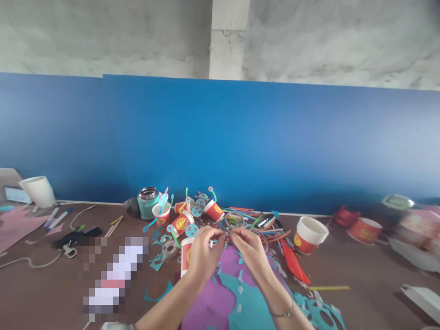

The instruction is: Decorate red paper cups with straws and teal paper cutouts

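Observation:
My left hand (pixel 207 252) and my right hand (pixel 250 251) meet in front of me with their fingertips pinched together. Whatever they hold between them is too small to make out. Below them lie purple paper (pixel 209 300) and turquoise paper (pixel 247 311), with small whitish scraps scattered on top. A red and white paper cup (pixel 185 256) stands just left of my left hand, partly hidden by it. Close by are a roll of clear tape (pixel 169 249) and a round turquoise paper face (pixel 191 230).
Behind my hands sit several decorated paper cups (pixel 182 223), a teal flask (pixel 148 204) and a heap of straws and pens (pixel 264 222). To the right are a paper cup stack (pixel 309 234), a red object (pixel 295 265) and cut turquoise paper (pixel 318 311). A blue partition (pixel 220 146) closes the back.

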{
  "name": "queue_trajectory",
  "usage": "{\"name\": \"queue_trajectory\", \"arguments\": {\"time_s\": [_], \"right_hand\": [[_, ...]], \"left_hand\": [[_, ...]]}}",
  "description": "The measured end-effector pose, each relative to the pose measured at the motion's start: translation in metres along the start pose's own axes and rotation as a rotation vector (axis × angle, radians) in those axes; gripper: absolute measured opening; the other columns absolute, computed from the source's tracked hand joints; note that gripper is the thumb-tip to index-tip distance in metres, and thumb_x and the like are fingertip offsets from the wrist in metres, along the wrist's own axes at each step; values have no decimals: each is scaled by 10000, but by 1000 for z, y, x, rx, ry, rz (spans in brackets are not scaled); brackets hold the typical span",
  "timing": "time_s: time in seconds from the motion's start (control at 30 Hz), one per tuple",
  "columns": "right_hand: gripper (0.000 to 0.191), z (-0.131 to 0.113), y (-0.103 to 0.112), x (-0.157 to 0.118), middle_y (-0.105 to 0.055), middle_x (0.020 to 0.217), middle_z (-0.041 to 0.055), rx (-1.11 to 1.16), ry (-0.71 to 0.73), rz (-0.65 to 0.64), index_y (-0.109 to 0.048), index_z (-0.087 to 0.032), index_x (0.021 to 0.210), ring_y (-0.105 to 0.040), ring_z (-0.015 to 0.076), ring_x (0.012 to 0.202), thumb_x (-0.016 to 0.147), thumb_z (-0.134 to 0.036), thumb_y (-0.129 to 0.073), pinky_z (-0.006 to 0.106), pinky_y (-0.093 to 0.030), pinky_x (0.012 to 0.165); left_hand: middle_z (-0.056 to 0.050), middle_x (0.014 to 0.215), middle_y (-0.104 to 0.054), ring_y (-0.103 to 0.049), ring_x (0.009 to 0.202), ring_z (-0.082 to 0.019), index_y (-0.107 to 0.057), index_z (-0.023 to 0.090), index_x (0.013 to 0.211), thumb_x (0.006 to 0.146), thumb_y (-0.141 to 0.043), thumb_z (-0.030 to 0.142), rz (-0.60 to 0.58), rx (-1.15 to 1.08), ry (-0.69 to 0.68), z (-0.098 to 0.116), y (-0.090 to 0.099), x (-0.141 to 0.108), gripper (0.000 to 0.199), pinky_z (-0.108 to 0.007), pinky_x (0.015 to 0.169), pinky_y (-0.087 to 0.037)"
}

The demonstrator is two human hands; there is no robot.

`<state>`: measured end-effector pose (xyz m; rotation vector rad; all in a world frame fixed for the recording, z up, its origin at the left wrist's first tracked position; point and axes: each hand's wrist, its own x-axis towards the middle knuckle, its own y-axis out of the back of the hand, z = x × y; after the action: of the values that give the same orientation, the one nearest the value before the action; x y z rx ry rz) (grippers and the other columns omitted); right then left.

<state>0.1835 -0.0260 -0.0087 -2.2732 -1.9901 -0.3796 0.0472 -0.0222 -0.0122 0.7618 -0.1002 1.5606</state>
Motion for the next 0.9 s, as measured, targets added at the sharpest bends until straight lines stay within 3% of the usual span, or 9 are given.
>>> {"name": "queue_trajectory", "arguments": {"time_s": [0.27, 0.5, 0.9], "right_hand": [[249, -7, -1, -3, -644, 625, 36, -121, 37, -2, -716, -141, 687, -536, 170, 591, 726, -332, -562, 243, -374, 533], [303, -12, -1, -5, -663, 653, 49, -203, 59, -3, -721, -168, 669, -559, 201, 637, 755, -414, -566, 253, -385, 548], [286, -8, -1, -4, -690, 698, 58, -195, 71, -31, -751, -150, 752, -591, 216, 697, 789, -349, -548, 265, -415, 603]], "left_hand": [[-25, 748, -660, -598, 783, -196, -689, 202, 758, 828, -563, 196, 8, 76, -31, -2, 1, -1, 145, -298, 720, -432], [-26, 787, -673, -597, 809, -205, -700, 225, 809, 852, -576, 238, 7, 185, -84, -2, 2, -2, 131, -305, 729, -428], [-26, 792, -665, -595, 823, -203, -692, 214, 803, 857, -547, 225, -21, 116, -38, 0, 3, -1, 155, -303, 737, -420]]}}
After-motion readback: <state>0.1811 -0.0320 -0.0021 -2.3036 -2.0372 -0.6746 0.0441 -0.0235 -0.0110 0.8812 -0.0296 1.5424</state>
